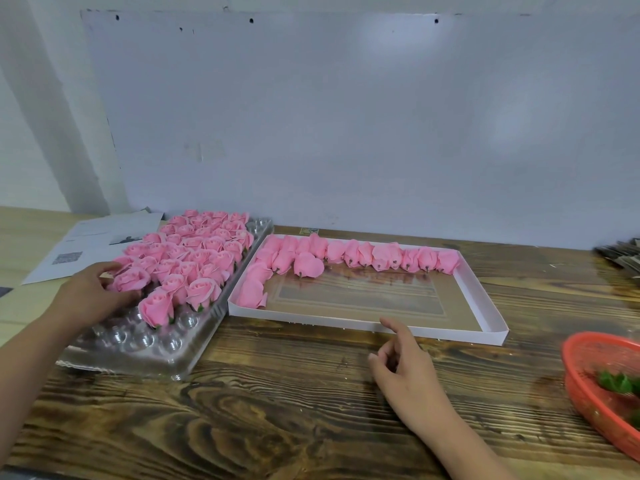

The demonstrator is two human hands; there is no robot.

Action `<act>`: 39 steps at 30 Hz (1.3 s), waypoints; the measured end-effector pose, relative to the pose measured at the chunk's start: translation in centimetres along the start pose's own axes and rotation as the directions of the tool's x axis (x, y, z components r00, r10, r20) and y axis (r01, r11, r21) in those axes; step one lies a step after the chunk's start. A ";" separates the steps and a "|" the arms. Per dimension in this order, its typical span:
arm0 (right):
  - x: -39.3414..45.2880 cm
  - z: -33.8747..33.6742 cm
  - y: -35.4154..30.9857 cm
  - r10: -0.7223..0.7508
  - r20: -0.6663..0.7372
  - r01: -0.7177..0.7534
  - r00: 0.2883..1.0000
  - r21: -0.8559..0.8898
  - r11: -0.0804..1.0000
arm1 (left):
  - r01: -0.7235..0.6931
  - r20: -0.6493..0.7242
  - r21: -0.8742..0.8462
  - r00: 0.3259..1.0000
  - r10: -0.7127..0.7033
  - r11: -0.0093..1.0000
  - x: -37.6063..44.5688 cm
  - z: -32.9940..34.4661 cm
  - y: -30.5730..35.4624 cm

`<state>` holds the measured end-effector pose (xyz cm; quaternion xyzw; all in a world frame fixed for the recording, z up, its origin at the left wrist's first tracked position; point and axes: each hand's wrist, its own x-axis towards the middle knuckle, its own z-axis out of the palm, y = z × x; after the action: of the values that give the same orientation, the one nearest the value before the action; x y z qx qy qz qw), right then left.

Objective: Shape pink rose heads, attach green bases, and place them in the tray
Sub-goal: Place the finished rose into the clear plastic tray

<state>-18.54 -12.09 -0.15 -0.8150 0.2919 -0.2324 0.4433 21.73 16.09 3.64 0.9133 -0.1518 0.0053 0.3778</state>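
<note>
Two hands were in view. The left hand (91,292) gripped a finished rose (131,279) at the near-left of the clear tray (194,344), seating it. The right hand (401,362), fingers loosely relaxed and empty, hovered right of that tray, nearer the unshaped heads (349,254).

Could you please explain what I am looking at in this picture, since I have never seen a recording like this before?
This is one view from a camera worn on a person's head, looking down at a wooden table. There is no machine, only two bare hands. The left hand grips a finished pink rose at the clear plastic tray, which holds many more. The right hand holds nothing, fingers relaxed. The white cardboard box holds unshaped pink rose heads. The red basket at the right edge holds green bases.
</note>
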 end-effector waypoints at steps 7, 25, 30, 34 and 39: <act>0.1 0.0 0.0 0.002 -0.010 -0.002 1.000 -0.003 1.000 | 0.073 0.037 -0.009 0.997 -0.073 0.997 0.7 -0.1 -0.1; -0.1 -0.1 -0.2 -0.003 0.000 0.003 1.000 -0.016 1.000 | -0.042 -0.113 -0.122 0.993 0.028 0.992 -5.1 -2.2 1.5; -0.1 -0.1 -0.2 -0.009 0.001 0.009 1.000 -0.030 0.999 | -0.235 -0.241 -0.116 0.949 0.203 0.965 -10.3 -1.1 5.6; -0.2 -0.1 -0.1 -0.024 -0.002 0.024 1.000 -0.024 0.999 | -0.392 -0.152 -0.160 0.917 0.370 0.906 -16.2 2.9 10.0; -0.6 -0.2 0.0 -0.092 -0.036 0.091 0.995 -0.037 0.995 | -0.499 0.052 -0.259 0.848 0.528 0.827 -19.8 9.5 13.0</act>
<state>-19.09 -11.86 -0.15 -0.8307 0.2667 -0.2625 0.4121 -1.83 6.24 3.35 0.7858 -0.4142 0.0332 0.4581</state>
